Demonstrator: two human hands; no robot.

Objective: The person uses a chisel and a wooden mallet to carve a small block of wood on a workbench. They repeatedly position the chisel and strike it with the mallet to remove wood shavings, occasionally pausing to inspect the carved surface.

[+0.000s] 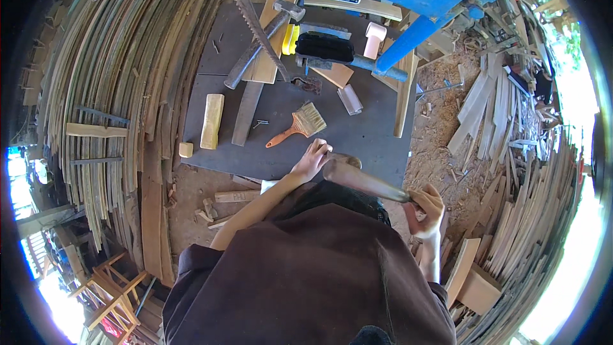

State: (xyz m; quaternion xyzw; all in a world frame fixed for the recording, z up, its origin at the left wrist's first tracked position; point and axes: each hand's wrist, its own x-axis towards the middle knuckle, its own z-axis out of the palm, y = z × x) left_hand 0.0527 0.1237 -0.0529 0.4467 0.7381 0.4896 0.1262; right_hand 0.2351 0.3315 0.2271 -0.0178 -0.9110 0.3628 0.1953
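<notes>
In front of my body I hold a long, curved, brownish-grey metal blade [364,179] with a reddish handle [415,218], much like a handsaw; its teeth cannot be made out. My right hand [428,207] is wrapped round the handle end. The fingers of my left hand [313,160] are closed at the opposite end, by the table's near edge. Just beyond that hand lies a flat paintbrush [300,124] with pale bristles and an orange-brown handle. Farther left on the dark table [281,163] are a pale wooden block [212,121] and a small wooden cube [186,149].
A hammer [265,45] and a toothed saw blade [255,29] lie across boards at the back. Nearby are a black case [325,48], a pink pipe piece [375,39] and a blue metal post [405,45]. Stacked timber [108,89] lines the left; wood scraps [485,112] pile up right.
</notes>
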